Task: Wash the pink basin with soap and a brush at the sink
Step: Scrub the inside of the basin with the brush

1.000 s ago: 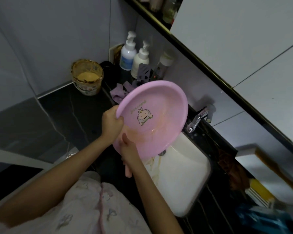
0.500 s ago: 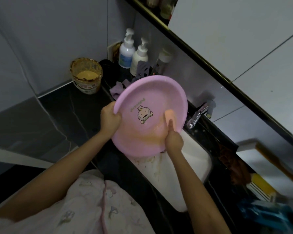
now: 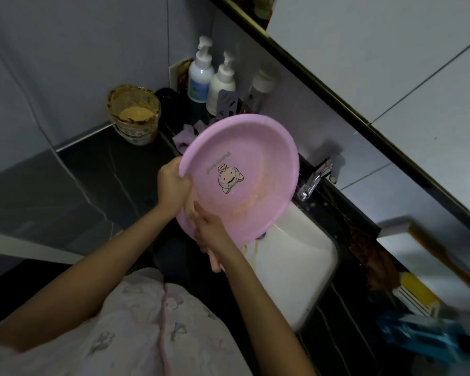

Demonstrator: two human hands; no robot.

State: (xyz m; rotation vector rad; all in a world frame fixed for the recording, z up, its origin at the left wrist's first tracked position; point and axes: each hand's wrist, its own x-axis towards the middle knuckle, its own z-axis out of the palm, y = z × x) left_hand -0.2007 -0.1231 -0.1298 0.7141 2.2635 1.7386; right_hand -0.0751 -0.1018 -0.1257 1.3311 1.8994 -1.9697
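The pink basin [image 3: 253, 153], with a cartoon sticker inside, is tilted on edge above the white sink [image 3: 296, 267], its inside facing me. My left hand [image 3: 173, 183] grips its left rim. My right hand [image 3: 209, 232] is shut on a pink brush [image 3: 215, 263] and presses it against the lower left of the basin's inside; only the handle end shows below my hand. Yellowish smears streak the basin's lower inside and the sink wall under it.
A chrome tap [image 3: 314, 180] stands right of the basin. Two white pump bottles [image 3: 201, 71] and other bottles line the back wall. A dirty tub of yellowish paste [image 3: 135, 115] sits on the dark counter [image 3: 92, 191]. A purple cloth [image 3: 185, 134] lies behind the basin.
My right hand has swept the brush from the basin's right inside back to its lower left edge. My left hand holds the same rim.
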